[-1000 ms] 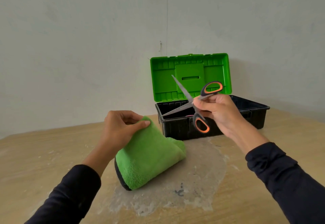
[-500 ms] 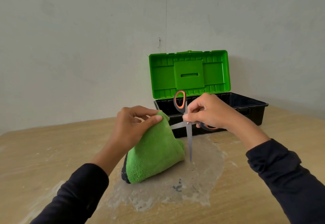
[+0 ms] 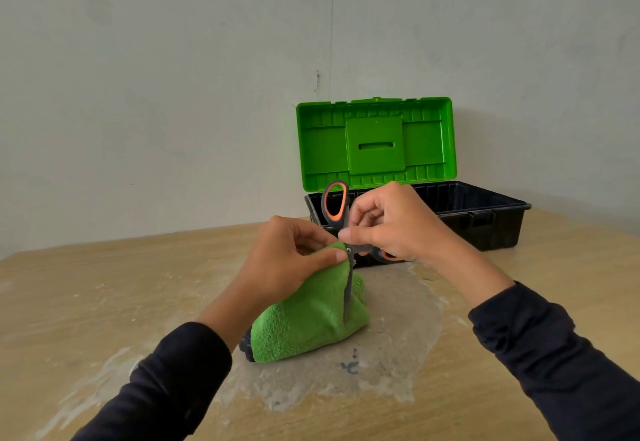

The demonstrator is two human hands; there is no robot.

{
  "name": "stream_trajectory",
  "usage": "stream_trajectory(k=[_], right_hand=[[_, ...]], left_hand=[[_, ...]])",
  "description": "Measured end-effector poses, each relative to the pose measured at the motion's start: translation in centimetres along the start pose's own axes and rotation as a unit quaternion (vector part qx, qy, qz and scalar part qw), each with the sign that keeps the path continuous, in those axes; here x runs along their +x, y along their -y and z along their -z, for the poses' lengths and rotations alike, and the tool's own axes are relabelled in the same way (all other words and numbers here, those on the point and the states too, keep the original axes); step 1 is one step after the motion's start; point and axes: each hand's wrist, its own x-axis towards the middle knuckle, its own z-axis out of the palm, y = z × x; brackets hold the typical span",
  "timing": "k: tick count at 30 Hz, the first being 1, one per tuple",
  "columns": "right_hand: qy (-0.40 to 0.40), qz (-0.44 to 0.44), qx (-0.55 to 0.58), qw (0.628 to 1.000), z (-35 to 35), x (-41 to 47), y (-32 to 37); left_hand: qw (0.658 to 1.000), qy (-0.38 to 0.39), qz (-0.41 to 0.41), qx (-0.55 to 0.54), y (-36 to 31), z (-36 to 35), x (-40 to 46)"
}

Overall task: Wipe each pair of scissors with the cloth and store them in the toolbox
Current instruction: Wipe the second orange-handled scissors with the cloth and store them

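Tabletop (image 3: 104, 302) carries an open toolbox (image 3: 485, 219) at the back, with a green cloth (image 3: 304, 329) just before it. Left hand (image 3: 287, 264) fingers pinch the cloth's top; right hand (image 3: 391, 229) fingers clamp the scissors (image 3: 347, 288), blade down against the cloth.

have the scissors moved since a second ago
Yes. The scissors came down from in front of the toolbox lid, swung blade-down, and now sit against the cloth.
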Motion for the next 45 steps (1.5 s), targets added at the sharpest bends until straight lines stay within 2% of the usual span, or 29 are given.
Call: stream_trajectory(k=[7, 13, 19, 23, 33, 40, 45], right_hand=[[0.004, 0.006, 0.042, 0.999, 0.4, -0.1, 0.0], [-0.034, 0.009, 0.035, 0.999, 2.2, -0.2, -0.8], [0.004, 0.037, 0.012, 0.999, 0.4, -0.1, -0.2], [-0.004, 0.025, 0.051, 0.998, 0.9, -0.2, -0.4], [-0.042, -0.003, 0.052, 0.998, 2.5, -0.1, -1.5], [-0.040, -0.080, 0.114, 0.989, 3.6, -0.3, -2.0], [0.034, -0.250, 0.142, 0.957, 3.8, -0.5, -2.2]], left_hand=[[0.999, 0.035, 0.000, 0.002, -0.1, 0.7, 0.3], [1.000, 0.009, 0.002, -0.008, 0.0, 1.5, 0.3], [1.000, 0.008, -0.008, 0.007, -0.5, -0.1, 0.0], [0.999, 0.001, -0.025, 0.022, -0.5, 0.2, 0.0], [0.999, -0.014, -0.027, 0.010, -0.3, 1.3, 0.1], [0.988, -0.022, -0.096, 0.117, -0.5, 2.1, 0.2], [0.934, -0.043, -0.220, 0.279, -0.5, 1.4, -0.1]])
